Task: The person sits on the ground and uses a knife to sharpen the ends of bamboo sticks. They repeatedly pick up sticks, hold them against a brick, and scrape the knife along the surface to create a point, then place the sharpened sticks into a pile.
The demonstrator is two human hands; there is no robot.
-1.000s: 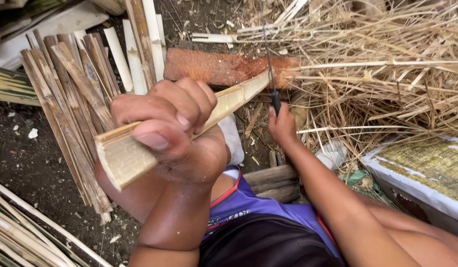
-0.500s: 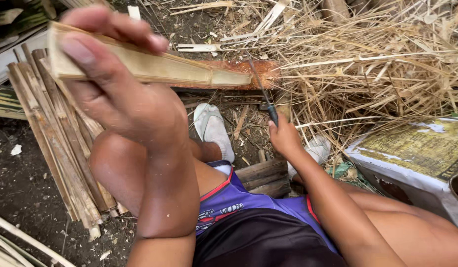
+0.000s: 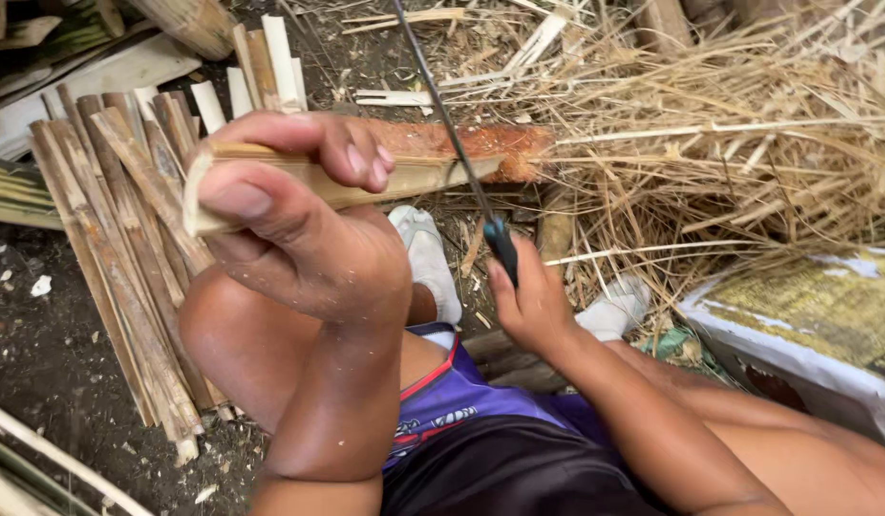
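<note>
The left hand (image 3: 299, 239) keeps its grip closed around the near end of a split bamboo piece (image 3: 366, 177), now held level, its far end resting on the reddish log (image 3: 461, 143) at 12 o'clock. The right hand (image 3: 533, 306) grips the dark handle of a thin blade (image 3: 442, 115), which a second ago sat low and now rises steeply across the bamboo, so a cut looks under way. Stacked bamboo slats (image 3: 108, 220) lie at 9 o'clock and dry straw (image 3: 748, 124) at 2 o'clock. The blade's tip is cut off at the top edge, and its contact with the bamboo is unclear.
</note>
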